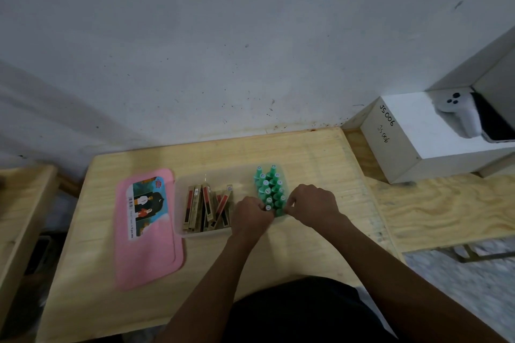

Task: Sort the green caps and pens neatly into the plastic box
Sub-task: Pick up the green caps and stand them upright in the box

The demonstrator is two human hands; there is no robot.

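both bare forearms reach out from my dark shirt over the pale, grainy wooden table [306, 153]. my left hand [252, 216] is curled, its fingertips pinching the nearest of the green plastic caps [271, 189]. my right hand [313, 202] is curled too, with its fingertips against the near right edge of that cluster; i cannot tell whether it grips one. the caps are small, tapered and round-topped, some with pale labels, and stand upright in tight rows. they seem to stand in the right end of the clear rectangular plastic box [195, 232], though its walls are hard to trace there. the box's left end holds pens in slim brown cardboard sleeves [207, 207], leaning together unevenly. just left of the box lies a flat pink plastic lid [147, 228] with rounded corners and a picture label. far right sits a white cardboard carton [412, 133] with handwriting, and a white controller [459, 114] lies on it.
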